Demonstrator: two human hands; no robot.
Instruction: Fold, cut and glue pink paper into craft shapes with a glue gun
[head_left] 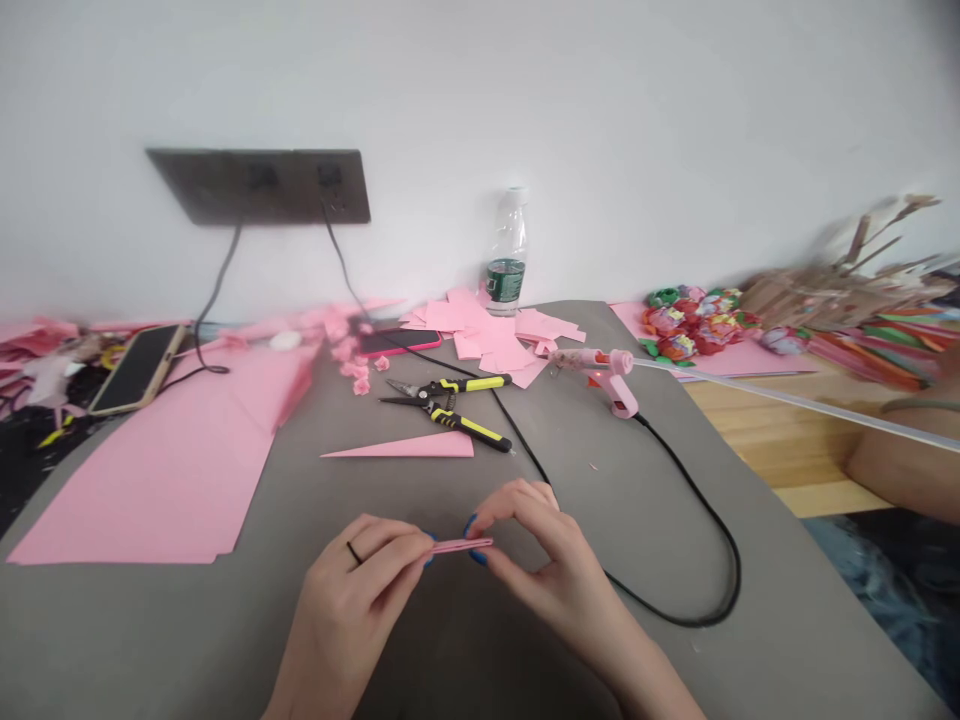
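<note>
My left hand [367,570] and my right hand [536,545] pinch the two ends of a narrow folded pink paper strip [461,545] just above the grey mat [300,620]. Both hands have fingers pressed together on it; the left wears a dark ring. Beyond them lies a pointed pink paper sliver [405,448], and past that yellow-handled scissors [450,405] lie with blades apart. A pink glue gun [611,380] rests to the right, its black cord [697,540] looping round by my right wrist.
Large pink paper sheets [165,460] lie left, a phone [139,368] beyond them, a second phone [397,342] and pink scraps [487,335] near a plastic bottle [508,250]. Paper flowers [690,325] and sticks [847,290] sit right. Another person's arm [900,470] rests at the right edge.
</note>
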